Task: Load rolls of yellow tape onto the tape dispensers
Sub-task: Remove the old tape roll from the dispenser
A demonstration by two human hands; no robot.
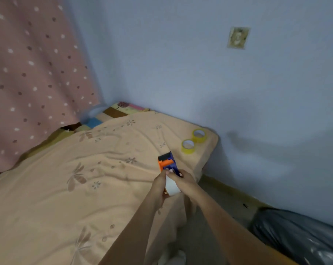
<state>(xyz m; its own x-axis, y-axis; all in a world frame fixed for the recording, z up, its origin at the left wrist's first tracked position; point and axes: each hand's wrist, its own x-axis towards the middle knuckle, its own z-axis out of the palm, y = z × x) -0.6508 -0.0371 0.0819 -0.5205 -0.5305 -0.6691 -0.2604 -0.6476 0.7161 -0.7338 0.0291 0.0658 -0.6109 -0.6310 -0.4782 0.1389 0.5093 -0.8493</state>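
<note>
Both my hands meet at the right edge of the bed, around a blue and orange tape dispenser [168, 163] that points away from me. My left hand [159, 185] grips it from the left side. My right hand [184, 180] closes over it from the right. Between the two hands sits a white cylinder [171, 185], apparently an empty roll core on the dispenser. Two yellow tape rolls lie flat on the bed's far right corner: the nearer roll [188, 146] and the farther roll [199, 135], side by side, beyond the dispenser.
A peach floral bedspread [85, 178] covers the bed. A pink dotted curtain [28, 73] hangs at the left. The blue wall [200, 73] runs behind and to the right. A black plastic bag [295, 236] lies on the floor at lower right.
</note>
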